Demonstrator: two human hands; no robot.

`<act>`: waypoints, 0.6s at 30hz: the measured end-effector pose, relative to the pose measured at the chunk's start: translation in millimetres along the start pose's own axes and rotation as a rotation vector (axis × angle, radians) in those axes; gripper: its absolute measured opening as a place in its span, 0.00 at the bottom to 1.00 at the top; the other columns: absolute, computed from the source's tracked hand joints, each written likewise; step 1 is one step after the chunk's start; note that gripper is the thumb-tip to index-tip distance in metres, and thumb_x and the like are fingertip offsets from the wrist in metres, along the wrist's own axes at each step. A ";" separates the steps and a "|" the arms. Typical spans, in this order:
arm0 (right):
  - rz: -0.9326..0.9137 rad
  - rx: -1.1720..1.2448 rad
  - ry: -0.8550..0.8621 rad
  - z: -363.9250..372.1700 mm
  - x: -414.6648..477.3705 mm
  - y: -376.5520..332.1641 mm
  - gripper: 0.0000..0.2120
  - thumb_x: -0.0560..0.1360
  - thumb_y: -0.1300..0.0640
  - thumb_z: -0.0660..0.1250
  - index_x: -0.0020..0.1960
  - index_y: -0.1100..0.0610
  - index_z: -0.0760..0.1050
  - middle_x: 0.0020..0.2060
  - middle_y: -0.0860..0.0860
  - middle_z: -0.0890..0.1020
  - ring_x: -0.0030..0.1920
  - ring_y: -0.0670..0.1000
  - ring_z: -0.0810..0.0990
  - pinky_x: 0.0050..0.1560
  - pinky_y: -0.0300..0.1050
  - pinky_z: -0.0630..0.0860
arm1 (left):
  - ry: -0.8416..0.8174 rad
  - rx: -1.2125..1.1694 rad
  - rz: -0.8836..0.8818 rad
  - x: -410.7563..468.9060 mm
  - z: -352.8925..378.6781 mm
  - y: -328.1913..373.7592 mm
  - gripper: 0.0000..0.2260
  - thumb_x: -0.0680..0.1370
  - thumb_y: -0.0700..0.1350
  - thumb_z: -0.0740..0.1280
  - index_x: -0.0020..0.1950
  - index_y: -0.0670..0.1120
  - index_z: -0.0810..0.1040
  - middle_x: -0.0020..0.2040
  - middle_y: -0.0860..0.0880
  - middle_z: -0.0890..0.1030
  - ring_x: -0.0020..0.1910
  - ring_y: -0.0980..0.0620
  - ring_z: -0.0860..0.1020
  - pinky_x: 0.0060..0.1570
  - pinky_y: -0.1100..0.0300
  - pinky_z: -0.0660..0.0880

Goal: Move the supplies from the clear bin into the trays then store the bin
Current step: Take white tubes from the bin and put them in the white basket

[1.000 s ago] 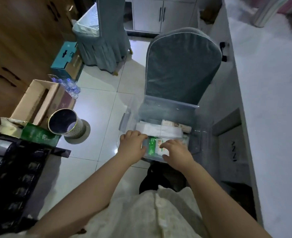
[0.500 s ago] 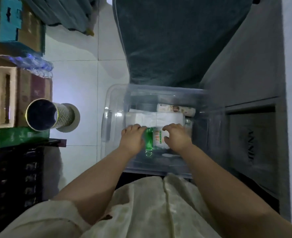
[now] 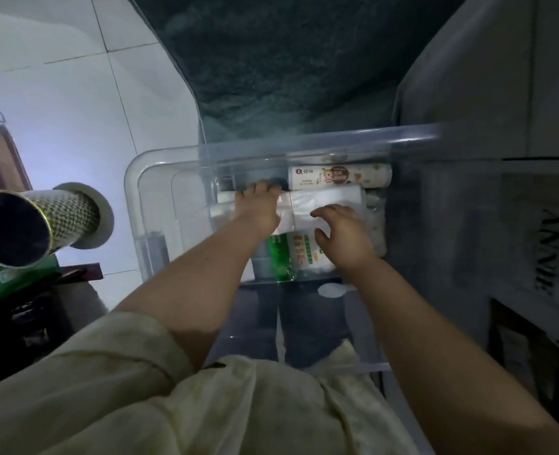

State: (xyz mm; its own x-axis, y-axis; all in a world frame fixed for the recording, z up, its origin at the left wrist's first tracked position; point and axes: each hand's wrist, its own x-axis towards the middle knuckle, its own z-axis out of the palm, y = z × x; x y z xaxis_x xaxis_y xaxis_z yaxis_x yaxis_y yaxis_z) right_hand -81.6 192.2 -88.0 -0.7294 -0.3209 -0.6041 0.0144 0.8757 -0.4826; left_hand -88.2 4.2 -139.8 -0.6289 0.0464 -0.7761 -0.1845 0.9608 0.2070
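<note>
Fingers of the left hand [image 3: 258,210] lie close together across the white wrapped pack [image 3: 325,200] in the middle of the clear bin [image 3: 173,160]; whether their tips hook its far edge I cannot tell. The right hand [image 3: 342,229] hovers over the same pack, its fingers spread, loosely bent and closed on nothing. To lift well, each hand should probably get under one end so the slack wrapper does not sag, leaving the printed roll [image 3: 337,175] by the bin's far wall and the green-and-white pack [image 3: 293,256] nearer its near wall undisturbed.

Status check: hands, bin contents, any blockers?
Both in clear bin: left hand flat on white packet, right hand loose-fingered over it, neither grip closed. Also inside, unlifted: green pack, printed roll. Nothing blocking.
</note>
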 end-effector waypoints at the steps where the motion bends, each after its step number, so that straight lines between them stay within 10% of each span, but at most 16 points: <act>1: 0.002 0.003 0.020 1.0 3.0 3.2 0.17 0.72 0.60 0.66 0.61 0.55 0.76 0.59 0.55 0.79 0.61 0.58 0.72 0.61 0.53 0.71 | 0.000 0.011 0.027 6.6 0.0 -0.4 0.30 0.72 0.48 0.70 0.73 0.51 0.63 0.73 0.46 0.62 0.71 0.43 0.60 0.70 0.45 0.56; 11: -0.047 0.054 0.092 -9.4 -12.3 -3.8 0.14 0.72 0.63 0.66 0.58 0.58 0.78 0.53 0.56 0.81 0.58 0.59 0.74 0.59 0.52 0.72 | -0.062 -0.061 0.028 -11.8 5.9 13.2 0.23 0.68 0.51 0.72 0.60 0.47 0.72 0.60 0.43 0.74 0.58 0.41 0.72 0.54 0.51 0.70; 18: -0.208 0.011 0.220 -59.6 -55.6 -32.2 0.14 0.71 0.62 0.69 0.56 0.58 0.78 0.52 0.56 0.81 0.55 0.59 0.76 0.55 0.51 0.73 | 0.298 -0.204 -0.027 -90.8 -18.4 36.9 0.16 0.68 0.46 0.72 0.52 0.47 0.71 0.44 0.44 0.81 0.40 0.42 0.78 0.35 0.57 0.67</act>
State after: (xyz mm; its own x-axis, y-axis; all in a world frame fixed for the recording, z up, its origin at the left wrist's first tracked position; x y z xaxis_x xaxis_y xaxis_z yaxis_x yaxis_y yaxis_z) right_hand -82.3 203.3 -1.1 -0.8482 -0.4057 -0.3406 -0.1438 0.7951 -0.5892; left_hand -51.7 30.4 -50.7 -0.8088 -0.0886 -0.5813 -0.3320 0.8848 0.3271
